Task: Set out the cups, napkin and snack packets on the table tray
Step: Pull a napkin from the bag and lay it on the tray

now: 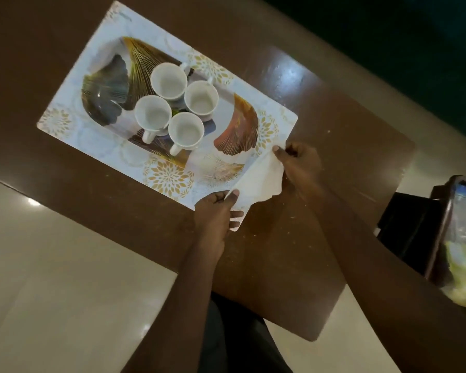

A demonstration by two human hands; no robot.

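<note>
A white rectangular tray [73, 109] with gold flower and leaf patterns lies on the brown table. Several empty white cups [168, 81] stand clustered in its middle. At the tray's near right corner, both hands hold a white paper napkin [258, 181] stretched between them. My left hand [215, 214] pinches its lower corner. My right hand [299, 165] pinches its upper corner. The napkin's lower edge hangs crumpled over the table just off the tray.
The brown wooden table [280, 265] has a pale floor [51, 292] around it. At the right edge stands a dark chair or stand [409, 230] holding a clear bag with yellowish contents [463, 265].
</note>
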